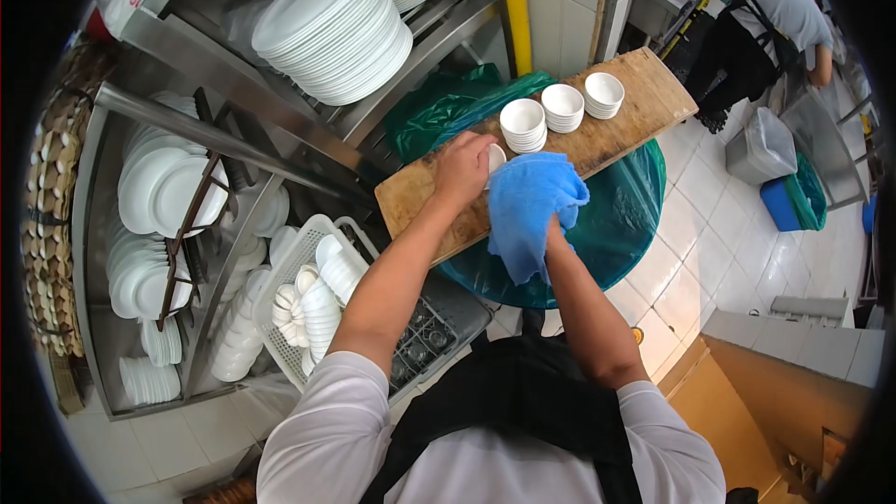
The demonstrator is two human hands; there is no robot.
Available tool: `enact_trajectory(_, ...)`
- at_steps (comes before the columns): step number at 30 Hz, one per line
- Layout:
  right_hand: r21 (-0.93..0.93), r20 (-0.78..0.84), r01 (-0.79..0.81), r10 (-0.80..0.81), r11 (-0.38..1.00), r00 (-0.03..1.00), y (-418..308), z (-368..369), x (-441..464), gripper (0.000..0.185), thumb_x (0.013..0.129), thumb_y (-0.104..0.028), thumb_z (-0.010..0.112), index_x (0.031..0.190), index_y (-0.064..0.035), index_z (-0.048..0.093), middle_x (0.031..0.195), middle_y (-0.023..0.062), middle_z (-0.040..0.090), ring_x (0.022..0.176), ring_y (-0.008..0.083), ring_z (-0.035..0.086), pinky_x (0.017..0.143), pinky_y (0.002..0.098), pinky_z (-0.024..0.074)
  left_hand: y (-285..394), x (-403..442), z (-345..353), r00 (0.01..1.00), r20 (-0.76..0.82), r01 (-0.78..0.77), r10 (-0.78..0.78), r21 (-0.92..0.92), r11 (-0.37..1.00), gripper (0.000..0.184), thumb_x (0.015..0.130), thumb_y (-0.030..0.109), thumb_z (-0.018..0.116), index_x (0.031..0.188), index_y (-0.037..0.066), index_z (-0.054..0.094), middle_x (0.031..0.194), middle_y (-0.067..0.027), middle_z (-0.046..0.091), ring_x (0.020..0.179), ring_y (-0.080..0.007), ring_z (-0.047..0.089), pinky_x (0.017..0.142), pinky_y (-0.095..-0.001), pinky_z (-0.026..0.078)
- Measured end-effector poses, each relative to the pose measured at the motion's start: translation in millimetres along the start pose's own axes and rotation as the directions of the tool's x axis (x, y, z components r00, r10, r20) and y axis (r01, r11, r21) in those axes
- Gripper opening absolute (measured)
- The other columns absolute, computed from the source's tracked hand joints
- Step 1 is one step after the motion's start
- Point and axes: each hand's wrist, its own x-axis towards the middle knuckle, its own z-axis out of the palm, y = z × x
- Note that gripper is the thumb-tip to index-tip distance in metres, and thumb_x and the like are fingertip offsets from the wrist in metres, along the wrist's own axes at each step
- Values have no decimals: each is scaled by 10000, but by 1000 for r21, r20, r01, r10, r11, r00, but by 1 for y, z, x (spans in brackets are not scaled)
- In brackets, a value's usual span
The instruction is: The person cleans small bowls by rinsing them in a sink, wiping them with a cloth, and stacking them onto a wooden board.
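On a wooden board [411, 201], my left hand [464, 168] has its fingers curled around a small white bowl [497, 161], partly hidden by the hand and cloth. A blue cloth [534, 201] drapes over my right hand [557, 231], hiding its fingers; the cloth lies against that bowl's side. Just beyond stand three short stacks of small white bowls: the near stack [524, 125], the middle stack [563, 107] and the far stack [604, 95].
The board rests across a round bin lined with green plastic [625, 196]. At left, metal shelves hold stacked white plates [331, 33]. A white basket of crockery [280, 341] sits above a grey glass rack [448, 336]. Another person [775, 28] bends over at upper right.
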Motion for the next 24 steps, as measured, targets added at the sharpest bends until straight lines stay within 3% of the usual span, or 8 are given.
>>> enact_trajectory(7,-130,135,-53,71,990,988,-6,-91,-86,311,702,-368,703,841,-92,669,781,103,627,747,290,634,643,452,511,18,-7,-26,990,141,-1,-16,123,992,545,810,333,713,1243,31,574,1204,-173,606,1082,-353,597,920,-407,478)
enact_trajectory(9,-68,-254,58,-73,996,964,27,-25,-95,247,713,-285,708,817,-76,629,798,126,613,767,329,655,659,463,531,23,-5,-29,941,300,90,-156,222,971,762,738,374,760,1355,44,458,1261,-205,569,1144,-357,569,961,-418,460)
enact_trajectory(12,-122,-366,-20,-26,992,930,16,-35,-130,159,598,-239,669,692,-113,650,686,69,622,700,262,613,528,408,466,24,4,-30,874,361,280,-327,175,944,823,713,351,755,1392,46,403,1290,-215,546,1193,-356,535,995,-419,439)
enact_trajectory(15,-69,-118,-123,114,990,986,-1,-58,-155,329,606,-253,708,848,-73,576,778,135,586,712,343,638,585,425,489,35,11,-42,785,439,435,-438,114,893,800,696,325,742,1375,46,423,1316,-232,517,1231,-373,496,1014,-411,425)
enact_trajectory(16,-65,-120,-129,121,990,985,1,-52,-156,329,606,-253,708,848,-73,576,778,135,586,712,343,638,585,425,489,25,8,-36,786,443,429,-432,115,896,800,696,325,742,1375,46,423,1316,-232,517,1231,-373,496,1014,-411,425)
enact_trajectory(18,-147,-159,-81,57,986,986,11,-25,-153,358,613,-242,684,910,-72,578,773,123,582,671,314,624,572,411,472,2,2,-20,938,303,143,-171,113,983,803,683,321,749,1377,81,424,1313,-253,500,1222,-391,495,996,-411,434)
enact_trajectory(22,36,-322,-22,32,999,946,30,15,-148,343,595,-249,699,873,-77,597,744,103,569,655,282,611,565,404,456,15,0,-23,873,462,71,-158,199,977,791,686,297,753,1382,118,424,1308,-267,485,1211,-398,499,981,-416,441)
enact_trajectory(24,-79,-361,100,-122,992,925,33,8,-143,205,514,-278,679,627,-121,611,611,79,568,627,259,578,481,415,413,25,1,-26,845,495,126,-202,183,975,757,689,260,761,1363,129,441,1320,-251,474,1193,-403,509,971,-422,446)
